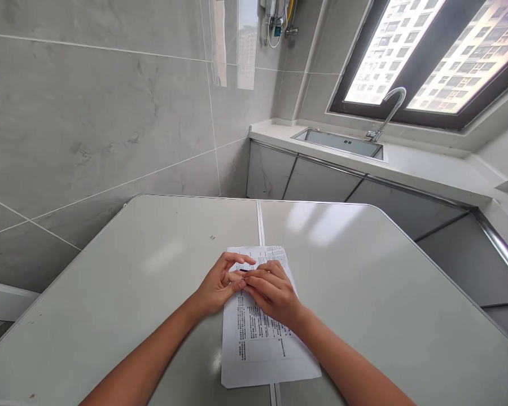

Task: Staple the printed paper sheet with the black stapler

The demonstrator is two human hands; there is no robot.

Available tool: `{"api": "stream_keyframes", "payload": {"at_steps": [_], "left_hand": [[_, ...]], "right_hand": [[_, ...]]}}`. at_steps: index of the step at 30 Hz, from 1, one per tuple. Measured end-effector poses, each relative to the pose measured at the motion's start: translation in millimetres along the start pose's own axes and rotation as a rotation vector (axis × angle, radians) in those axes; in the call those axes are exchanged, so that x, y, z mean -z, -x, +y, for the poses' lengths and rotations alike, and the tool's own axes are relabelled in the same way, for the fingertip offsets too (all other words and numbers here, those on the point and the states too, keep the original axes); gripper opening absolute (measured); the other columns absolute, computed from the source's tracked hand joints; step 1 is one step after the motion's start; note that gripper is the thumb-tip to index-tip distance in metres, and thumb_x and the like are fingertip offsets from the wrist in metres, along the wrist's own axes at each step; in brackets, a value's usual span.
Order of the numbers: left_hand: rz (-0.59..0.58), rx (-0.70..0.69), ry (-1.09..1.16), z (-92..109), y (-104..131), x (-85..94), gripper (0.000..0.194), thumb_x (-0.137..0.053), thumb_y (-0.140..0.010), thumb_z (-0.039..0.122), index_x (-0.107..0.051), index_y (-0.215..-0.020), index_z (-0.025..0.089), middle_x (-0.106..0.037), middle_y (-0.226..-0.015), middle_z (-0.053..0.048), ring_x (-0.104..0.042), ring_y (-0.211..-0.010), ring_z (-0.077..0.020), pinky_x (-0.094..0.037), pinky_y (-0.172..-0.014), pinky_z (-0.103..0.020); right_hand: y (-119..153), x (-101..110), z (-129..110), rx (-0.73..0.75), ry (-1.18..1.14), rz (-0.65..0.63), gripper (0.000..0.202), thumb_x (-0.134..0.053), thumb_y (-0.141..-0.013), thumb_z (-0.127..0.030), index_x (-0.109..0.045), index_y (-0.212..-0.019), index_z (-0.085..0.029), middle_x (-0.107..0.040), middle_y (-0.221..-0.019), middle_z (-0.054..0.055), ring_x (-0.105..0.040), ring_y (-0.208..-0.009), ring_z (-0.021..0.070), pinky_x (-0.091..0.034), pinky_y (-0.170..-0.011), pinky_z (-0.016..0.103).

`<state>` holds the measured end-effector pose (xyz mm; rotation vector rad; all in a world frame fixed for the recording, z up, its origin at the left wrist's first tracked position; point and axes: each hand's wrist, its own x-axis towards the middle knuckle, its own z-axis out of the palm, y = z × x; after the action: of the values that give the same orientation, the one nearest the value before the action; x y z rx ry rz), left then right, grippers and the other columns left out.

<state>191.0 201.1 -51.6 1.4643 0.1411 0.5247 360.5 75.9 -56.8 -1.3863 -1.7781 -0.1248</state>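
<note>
Both hands meet over a stack of printed paper sheets [265, 344] lying on the table. A small dark object [244, 270] shows between the fingertips; its kind is too small to make out. My left hand [222, 285] has its index finger arched above, while its thumb and other fingers close around that object from the left. From the right, my right hand [273, 290] presses its fingertips together at the same spot. The fingers hide most of what is held. Two tiny thin pieces [212, 237], like staples, lie on the table beyond my left hand.
The pale folding table [110, 316] has a central seam running away from me. A grey tiled wall [110, 113] rises at the left. Behind the table stands a counter with a sink [342, 144] and a tap [392, 113], below a window.
</note>
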Motion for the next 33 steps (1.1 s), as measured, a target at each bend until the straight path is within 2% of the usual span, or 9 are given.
{"api": "stream_keyframes", "payload": {"at_steps": [5,9,12,14,15,19,22,28,33], "left_hand": [[-0.038,-0.062,-0.068,4,-1,-2.4,0.028,-0.065,-0.098,0.024,-0.051,-0.123,0.026,-0.062,-0.136,-0.013,-0.073,-0.103,-0.0197,-0.056,-0.095,-0.037],[0.017,-0.096,-0.171,10,-2,-0.4,0.036,-0.072,-0.093,0.023,-0.053,-0.123,0.026,-0.063,-0.134,-0.011,-0.072,-0.109,-0.0212,-0.052,-0.104,-0.04],[0.258,-0.2,-0.372,9,-6,16.6,0.034,-0.074,-0.091,0.029,-0.055,-0.12,0.025,-0.068,-0.12,-0.007,-0.073,-0.104,-0.0217,-0.051,-0.104,-0.042],[0.503,-0.215,-0.7,4,-10,38.2,0.016,-0.059,-0.1,0.032,-0.061,-0.113,0.023,-0.069,-0.11,-0.007,-0.069,-0.106,-0.0227,-0.05,-0.103,-0.042],[0.545,-0.19,-0.871,0,-12,50.7,0.017,-0.054,-0.101,0.032,-0.064,-0.113,0.023,-0.069,-0.112,-0.008,-0.066,-0.111,-0.0243,-0.049,-0.104,-0.044],[0.467,-0.035,-1.222,-29,-16,94.5,0.038,-0.047,-0.101,0.032,-0.062,-0.133,0.02,-0.057,-0.146,-0.014,-0.052,-0.136,-0.0302,-0.041,-0.114,-0.05],[0.338,0.078,-1.325,-50,-18,107.6,0.048,-0.046,-0.1,0.032,-0.056,-0.145,0.018,-0.049,-0.157,-0.013,-0.041,-0.147,-0.033,-0.034,-0.12,-0.055],[0.322,-0.01,-1.335,-51,-18,102.6,0.034,-0.044,-0.1,0.025,-0.073,-0.117,0.02,-0.071,-0.125,-0.011,-0.062,-0.119,-0.0293,-0.048,-0.105,-0.048],[0.329,-0.067,-1.244,-44,-18,94.5,0.027,-0.044,-0.099,0.02,-0.071,-0.103,0.023,-0.071,-0.101,-0.008,-0.064,-0.096,-0.0262,-0.053,-0.086,-0.041]], "right_hand": [[-5,-2,-3,0.106,-0.081,0.185,0.024,-0.063,-0.092,-0.006,-0.07,-0.102,-0.026,-0.079,-0.101,0.001,-0.065,-0.088,0.0215,-0.052,-0.075,0.04],[-9,2,-2,0.166,-0.108,0.218,0.03,-0.065,-0.089,-0.002,-0.071,-0.104,-0.027,-0.079,-0.098,0.0,-0.064,-0.084,0.0198,-0.052,-0.073,0.038],[-10,15,19,0.053,-0.068,0.261,0.028,-0.065,-0.09,-0.005,-0.073,-0.105,-0.027,-0.078,-0.099,0.002,-0.064,-0.088,0.0209,-0.053,-0.078,0.04],[-7,27,47,-0.103,0.01,0.297,0.023,-0.063,-0.092,-0.01,-0.075,-0.102,-0.027,-0.078,-0.1,0.003,-0.063,-0.09,0.0224,-0.053,-0.081,0.041],[-4,34,65,-0.185,0.061,0.3,0.02,-0.063,-0.092,-0.013,-0.076,-0.099,-0.027,-0.077,-0.1,0.003,-0.063,-0.091,0.0232,-0.053,-0.083,0.043],[18,55,132,-0.496,0.251,0.249,0.016,-0.061,-0.086,-0.02,-0.076,-0.083,-0.024,-0.077,-0.088,0.003,-0.063,-0.084,0.0254,-0.051,-0.079,0.042],[32,61,159,-0.667,0.297,0.139,0.018,-0.057,-0.082,-0.024,-0.075,-0.08,-0.024,-0.075,-0.08,0.003,-0.063,-0.078,0.0243,-0.049,-0.077,0.039],[34,53,164,-0.686,0.309,0.075,0.023,-0.053,-0.086,-0.029,-0.075,-0.081,-0.023,-0.074,-0.088,0.004,-0.061,-0.082,0.0238,-0.048,-0.079,0.037],[29,46,159,-0.634,0.405,-0.028,0.029,-0.046,-0.095,-0.025,-0.073,-0.106,-0.023,-0.07,-0.112,0.009,-0.058,-0.103,0.027,-0.046,-0.086,0.039]]}}
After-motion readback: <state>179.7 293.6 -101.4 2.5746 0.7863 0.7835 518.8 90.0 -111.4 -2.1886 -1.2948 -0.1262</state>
